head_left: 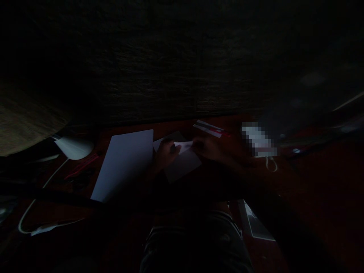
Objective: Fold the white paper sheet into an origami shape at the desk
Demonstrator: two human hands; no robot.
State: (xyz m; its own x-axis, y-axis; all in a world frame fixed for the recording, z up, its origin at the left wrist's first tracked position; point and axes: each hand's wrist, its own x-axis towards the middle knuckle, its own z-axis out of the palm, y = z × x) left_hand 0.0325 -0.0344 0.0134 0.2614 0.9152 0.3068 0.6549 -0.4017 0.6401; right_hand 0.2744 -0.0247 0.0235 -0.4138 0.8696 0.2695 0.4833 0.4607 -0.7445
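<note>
A white lamp head (73, 148) sits near the left edge of a dark red tabletop (321, 182), with a pale cord (42, 185) looping toward the near left corner. Just to its right lies a red-handled tool (81, 165), too dark to identify. Next comes a large white sheet (122, 165), tilted, its long side running from the near edge toward the far edge.

At the middle of the tabletop, toward the far edge, a smaller grey-looking sheet (182, 165) lies just right of the large sheet. A folded piece of white paper (183, 146) is held above it, between the hands. Its long axis runs left to right, so one end points to each hand, and the two hands are about equally near. The left hand (167, 153) is curled and closed on the left end. The right hand (206, 148) reaches in from the right, its fingers closed on the right end, though shadow hides their exact grip.

Beyond the right hand lies a white and red strip (210, 129), near the far edge. Further right is a blurred white object (257, 140) with a thin pale loop (270, 165) hanging from it.
</note>
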